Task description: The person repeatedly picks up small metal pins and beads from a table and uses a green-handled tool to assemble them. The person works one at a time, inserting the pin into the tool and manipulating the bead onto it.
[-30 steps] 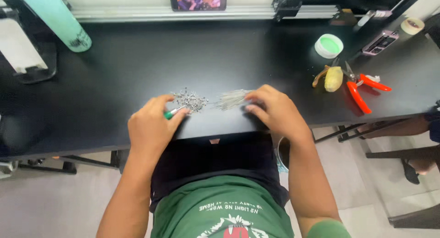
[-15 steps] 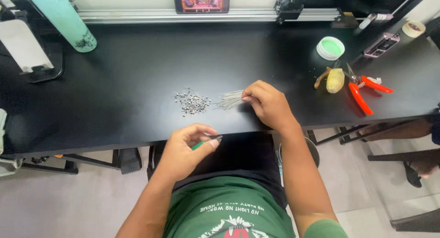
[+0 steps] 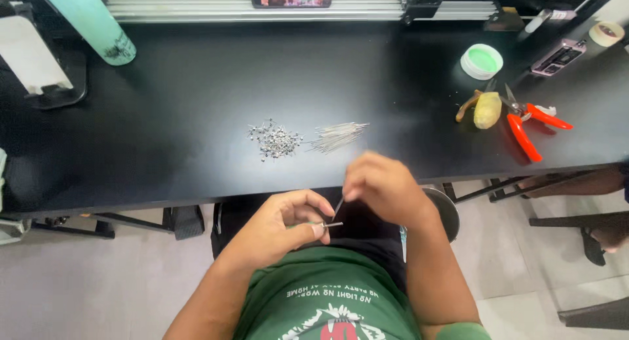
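Below the near edge of the tabletop (image 3: 164,117), over the lap, both hands meet. Left hand (image 3: 278,228): fingers pinched narrow on a short metal pin (image 3: 331,225), apparently with a green tip. Right hand (image 3: 383,186): fingers closed on a thin wire (image 3: 338,206), its lower end at the pin. Step in hand, as judged: joining wire to pin, which calls for fine alignment. Spare wires (image 3: 337,135) and small metal pieces (image 3: 275,140) lie near the near edge; red-handled cutters (image 3: 531,127) towards the right edge.

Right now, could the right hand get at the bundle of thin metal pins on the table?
Probably yes: the right hand is just in front of the pins, nothing lies between, though it already pinches one.
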